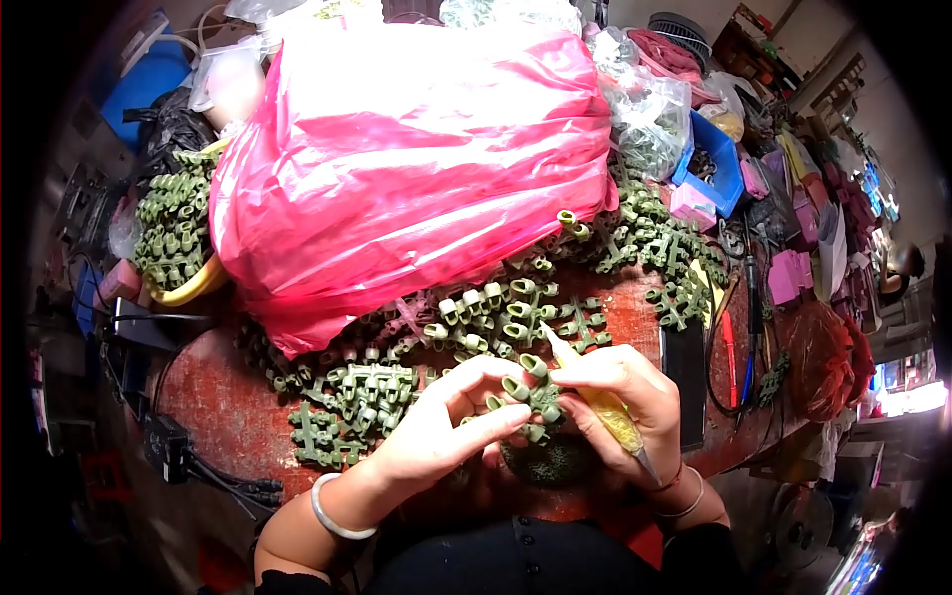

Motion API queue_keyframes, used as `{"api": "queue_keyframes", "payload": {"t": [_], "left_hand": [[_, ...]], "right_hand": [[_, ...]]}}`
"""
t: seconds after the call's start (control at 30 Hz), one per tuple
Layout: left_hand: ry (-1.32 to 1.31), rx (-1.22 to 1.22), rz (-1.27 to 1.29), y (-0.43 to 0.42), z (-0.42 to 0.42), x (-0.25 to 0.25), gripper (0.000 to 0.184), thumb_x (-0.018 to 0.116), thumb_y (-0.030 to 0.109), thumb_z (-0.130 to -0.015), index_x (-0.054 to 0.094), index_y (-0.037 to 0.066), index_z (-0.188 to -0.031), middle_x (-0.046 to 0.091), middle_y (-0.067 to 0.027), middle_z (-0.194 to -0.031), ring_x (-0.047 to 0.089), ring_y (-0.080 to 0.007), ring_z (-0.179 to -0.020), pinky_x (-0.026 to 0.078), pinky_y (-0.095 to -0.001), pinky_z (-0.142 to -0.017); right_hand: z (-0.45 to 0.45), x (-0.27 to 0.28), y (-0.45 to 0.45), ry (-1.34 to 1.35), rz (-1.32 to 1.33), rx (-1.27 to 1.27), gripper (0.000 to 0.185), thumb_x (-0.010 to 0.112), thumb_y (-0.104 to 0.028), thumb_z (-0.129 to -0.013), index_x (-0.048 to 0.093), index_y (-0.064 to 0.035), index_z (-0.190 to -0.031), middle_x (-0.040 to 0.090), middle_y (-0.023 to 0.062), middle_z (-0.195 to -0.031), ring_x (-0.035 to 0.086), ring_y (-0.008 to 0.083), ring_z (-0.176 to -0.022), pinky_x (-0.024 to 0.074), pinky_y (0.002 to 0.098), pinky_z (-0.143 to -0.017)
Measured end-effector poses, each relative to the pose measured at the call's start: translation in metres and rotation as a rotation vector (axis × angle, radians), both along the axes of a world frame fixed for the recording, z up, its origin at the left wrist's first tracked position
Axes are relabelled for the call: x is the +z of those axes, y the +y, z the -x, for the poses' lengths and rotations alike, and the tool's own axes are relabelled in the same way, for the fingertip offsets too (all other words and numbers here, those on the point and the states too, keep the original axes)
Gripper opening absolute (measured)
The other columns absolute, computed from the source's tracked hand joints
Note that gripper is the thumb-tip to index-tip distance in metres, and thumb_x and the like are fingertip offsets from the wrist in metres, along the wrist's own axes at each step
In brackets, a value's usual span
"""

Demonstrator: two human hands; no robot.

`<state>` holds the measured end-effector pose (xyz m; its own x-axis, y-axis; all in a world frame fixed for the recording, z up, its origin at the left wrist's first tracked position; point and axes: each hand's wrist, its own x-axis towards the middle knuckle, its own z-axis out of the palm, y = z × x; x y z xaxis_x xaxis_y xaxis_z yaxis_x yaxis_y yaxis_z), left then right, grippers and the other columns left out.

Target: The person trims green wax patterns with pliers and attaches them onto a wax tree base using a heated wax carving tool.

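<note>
My left hand [436, 426] is closed, its thumb and fingers pinching a green moulded piece [541, 399] with several short hollow tubes. My right hand [635, 392] wraps round a slim pointed tool with a yellow-wrapped handle [615, 421]. The tool's pale tip rises beyond the fingers, near the piece, and a grey pointed end sticks out below the palm. Right-hand fingertips are close to the piece; I cannot tell if they touch it. Under the hands is a dark green rounded mass [550, 464]. Similar green pieces [362, 397] lie in a heap beyond my left hand.
A large pink plastic bag [416, 198] covers the middle of the red worn table [223, 397]. More green pieces [174, 223] fill a yellow-rimmed container at left. On the right are a blue bin [729, 164], a red pen [729, 357], cables and a red bag [821, 362].
</note>
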<state>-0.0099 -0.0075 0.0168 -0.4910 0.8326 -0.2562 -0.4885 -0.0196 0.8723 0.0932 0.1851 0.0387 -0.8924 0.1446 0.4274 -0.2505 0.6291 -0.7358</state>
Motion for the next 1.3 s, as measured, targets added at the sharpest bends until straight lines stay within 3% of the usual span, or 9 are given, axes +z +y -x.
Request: {"api": "queue_keyframes", "payload": {"t": [0.13,0.23,0.27,0.37,0.63,0.77,0.9,1.0,1.3], "left_hand": [[-0.111,-0.035,-0.025,-0.002,0.003,-0.007,0.04,0.067,0.027,-0.094,0.055,0.005,-0.125,0.063,-0.007,-0.106,0.063,-0.0124,-0.076,0.048,-0.0224,-0.057],[-0.236,-0.196,-0.125,-0.005,0.006,-0.008,0.063,0.072,0.043,-0.089,0.048,0.004,-0.132,0.064,-0.0127,-0.113,0.068,-0.0198,-0.083,0.047,-0.0232,-0.047],[-0.335,-0.269,-0.183,-0.007,0.009,0.0,0.05,0.067,0.025,-0.095,0.046,0.006,-0.136,0.064,-0.0076,-0.11,0.065,-0.0142,-0.086,0.049,-0.0205,-0.056],[-0.381,-0.326,-0.222,-0.01,0.011,0.002,0.056,0.069,0.022,-0.094,0.04,0.007,-0.139,0.063,-0.009,-0.112,0.066,-0.016,-0.09,0.049,-0.0202,-0.056],[-0.299,-0.302,-0.23,-0.006,0.007,-0.002,0.061,0.071,0.008,-0.089,0.039,0.007,-0.141,0.056,-0.0096,-0.124,0.057,-0.0073,-0.085,0.046,-0.0195,-0.056],[-0.194,-0.24,-0.151,-0.004,0.007,0.007,0.057,0.07,0.006,-0.09,0.044,0.006,-0.141,0.056,-0.0039,-0.112,0.053,-0.0049,-0.077,0.045,-0.0199,-0.057],[-0.109,-0.208,-0.102,-0.004,0.006,0.006,0.055,0.069,0.006,-0.091,0.045,0.005,-0.14,0.057,-0.0042,-0.114,0.051,-0.0038,-0.068,0.044,-0.0203,-0.056],[-0.142,-0.172,-0.045,-0.003,0.006,0.005,0.065,0.078,0.02,-0.083,0.046,0.006,-0.138,0.052,-0.0082,-0.132,0.056,-0.0089,-0.085,0.048,-0.0201,-0.057],[-0.095,-0.148,-0.034,0.001,0.005,0.01,0.065,0.077,0.017,-0.084,0.046,0.007,-0.141,0.058,-0.0047,-0.117,0.055,-0.0062,-0.081,0.046,-0.0185,-0.058]], "right_hand": [[-0.002,0.003,0.001,0.014,0.061,0.047,0.033,0.078,0.004,-0.077,0.072,-0.0084,-0.107,0.066,0.0108,-0.092,0.066,0.0231,-0.082,0.0533,0.0313,-0.071],[-0.006,0.002,0.0,0.0,0.183,0.127,0.034,0.078,0.005,-0.077,0.072,-0.008,-0.108,0.066,0.0102,-0.094,0.067,0.022,-0.083,0.0533,0.0311,-0.072],[-0.007,0.002,0.0,-0.026,0.268,0.168,0.034,0.079,0.005,-0.077,0.072,-0.0078,-0.108,0.066,0.0099,-0.095,0.067,0.0214,-0.083,0.0533,0.031,-0.072],[-0.003,0.0,0.002,0.006,0.301,0.247,0.033,0.079,0.005,-0.078,0.071,-0.0077,-0.108,0.066,0.0092,-0.094,0.065,0.0214,-0.084,0.0522,0.0316,-0.074],[-0.002,0.005,0.003,-0.049,0.237,0.254,0.033,0.077,0.005,-0.078,0.071,-0.008,-0.108,0.066,0.0078,-0.093,0.063,0.0227,-0.087,0.0496,0.0334,-0.078],[-0.006,0.003,-0.002,-0.074,0.266,0.121,0.032,0.075,0.004,-0.081,0.069,-0.0051,-0.111,0.068,0.0092,-0.094,0.063,0.0215,-0.084,0.0505,0.0319,-0.076],[-0.007,0.001,0.001,-0.073,0.261,0.111,0.03,0.075,-0.003,-0.085,0.067,-0.0026,-0.114,0.07,0.01,-0.093,0.065,0.0212,-0.08,0.0522,0.0318,-0.071],[-0.007,-0.001,0.003,-0.034,0.224,0.149,0.027,0.076,-0.01,-0.086,0.069,-0.0025,-0.111,0.072,0.0101,-0.094,0.066,0.022,-0.077,0.0527,0.0327,-0.069],[-0.007,-0.001,0.004,-0.066,0.188,0.165,0.023,0.078,-0.02,-0.085,0.073,-0.0061,-0.103,0.072,0.009,-0.093,0.065,0.0224,-0.077,0.0511,0.0316,-0.068]]}}
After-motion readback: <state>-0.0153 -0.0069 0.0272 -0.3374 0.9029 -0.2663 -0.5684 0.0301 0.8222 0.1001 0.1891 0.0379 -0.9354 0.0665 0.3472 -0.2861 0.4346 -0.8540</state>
